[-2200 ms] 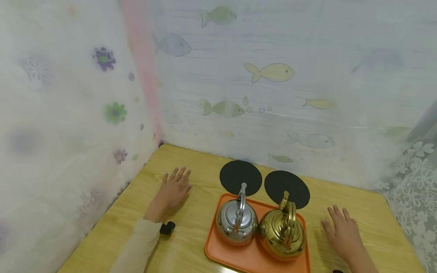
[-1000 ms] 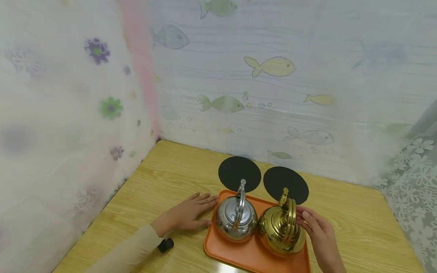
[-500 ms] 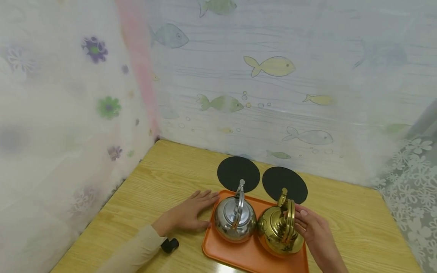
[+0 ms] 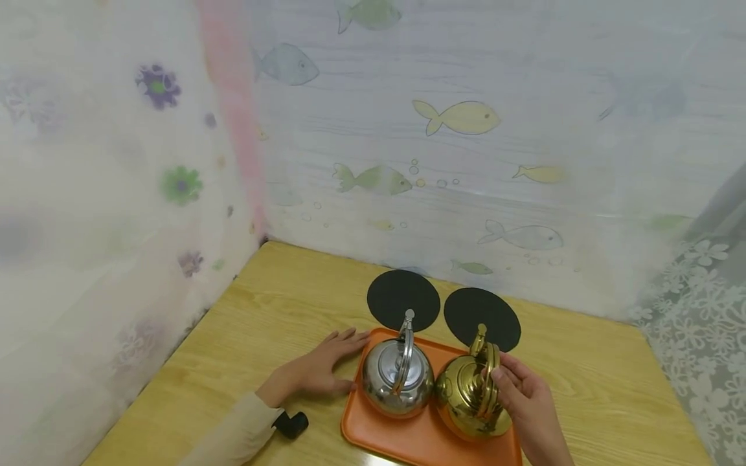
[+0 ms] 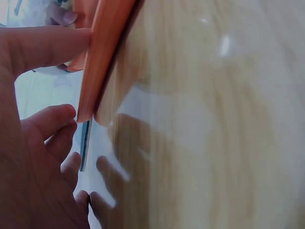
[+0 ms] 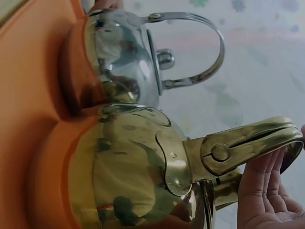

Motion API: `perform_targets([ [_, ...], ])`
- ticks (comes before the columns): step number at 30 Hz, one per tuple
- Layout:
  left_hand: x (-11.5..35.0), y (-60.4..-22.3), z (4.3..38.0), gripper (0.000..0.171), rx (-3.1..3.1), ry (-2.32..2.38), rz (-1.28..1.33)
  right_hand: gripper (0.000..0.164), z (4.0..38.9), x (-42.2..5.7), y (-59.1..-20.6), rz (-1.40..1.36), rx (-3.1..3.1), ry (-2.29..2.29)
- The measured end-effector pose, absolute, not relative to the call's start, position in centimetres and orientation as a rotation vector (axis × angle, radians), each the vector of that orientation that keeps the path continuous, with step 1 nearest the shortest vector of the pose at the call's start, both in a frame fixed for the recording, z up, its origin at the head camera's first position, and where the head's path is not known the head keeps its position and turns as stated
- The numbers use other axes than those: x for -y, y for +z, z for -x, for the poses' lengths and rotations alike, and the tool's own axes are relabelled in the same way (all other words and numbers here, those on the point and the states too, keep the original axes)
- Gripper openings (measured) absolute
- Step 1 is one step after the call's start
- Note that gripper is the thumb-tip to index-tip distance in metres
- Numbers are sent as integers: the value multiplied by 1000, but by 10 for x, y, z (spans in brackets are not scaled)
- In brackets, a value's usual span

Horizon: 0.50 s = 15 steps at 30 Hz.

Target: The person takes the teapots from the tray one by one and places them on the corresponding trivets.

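Observation:
A silver kettle (image 4: 389,393) and a gold kettle (image 4: 457,401) stand side by side on an orange tray (image 4: 379,437). My right hand (image 4: 527,400) has its thumb and fingers around the gold kettle's raised handle (image 6: 252,138). That kettle still sits upright on the tray. At the tray's left side lies my left hand (image 4: 317,370), its fingers extended. In the left wrist view the thumb (image 5: 57,45) touches the tray's rim (image 5: 102,57), with the other fingers near its far corner.
Two round black mats (image 4: 403,300) lie on the wooden table (image 4: 291,285) just behind the tray. Close behind them rises a sheet printed with fish (image 4: 373,180). A flower-patterned sheet (image 4: 157,84) borders the left side.
My right hand has come from the table's right side to the gold kettle, and its thumb has closed over the handle. The left hand has moved right, against the tray's edge.

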<state>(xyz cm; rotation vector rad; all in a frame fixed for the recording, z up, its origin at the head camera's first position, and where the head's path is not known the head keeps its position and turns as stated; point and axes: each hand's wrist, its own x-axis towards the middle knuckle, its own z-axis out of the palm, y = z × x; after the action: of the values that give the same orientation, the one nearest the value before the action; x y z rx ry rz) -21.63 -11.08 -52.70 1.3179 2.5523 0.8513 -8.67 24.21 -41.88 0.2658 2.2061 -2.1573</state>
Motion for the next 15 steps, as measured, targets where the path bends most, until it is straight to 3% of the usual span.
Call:
perform_targets([
  [15, 107, -540, 216, 82, -2602, 939, -1316, 43, 86, -238, -424, -217, -2182, -2262],
])
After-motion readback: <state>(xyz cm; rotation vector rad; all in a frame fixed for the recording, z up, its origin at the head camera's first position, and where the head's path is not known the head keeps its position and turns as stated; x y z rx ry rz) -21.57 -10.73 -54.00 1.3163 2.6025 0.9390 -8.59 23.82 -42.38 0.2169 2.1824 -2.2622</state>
